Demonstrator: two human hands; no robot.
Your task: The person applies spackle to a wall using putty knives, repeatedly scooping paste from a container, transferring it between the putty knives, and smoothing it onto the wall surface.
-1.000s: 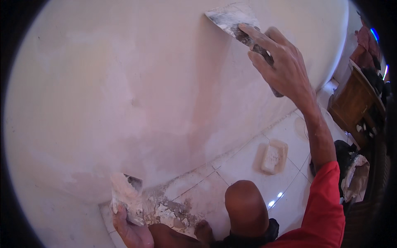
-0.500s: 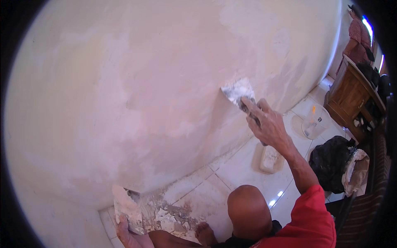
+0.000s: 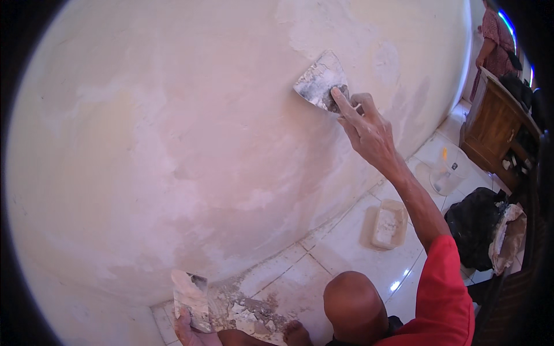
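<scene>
At two o'clock the right hand (image 3: 371,131) has its grip closed round a scraper (image 3: 321,81) at one o'clock, against the wall (image 3: 196,132). At seven o'clock the left hand (image 3: 193,336) grips a plaster-smeared plate (image 3: 191,300). A tub (image 3: 389,226) sits at four o'clock.

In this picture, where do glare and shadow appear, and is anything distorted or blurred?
Head view: glare spots on the floor tiles beside the knee; head view: soft shadow left of the tray; head view: fisheye bows the right edge of the wall, with black corners; head view: right hand and its scraper look fairly sharp.
</scene>
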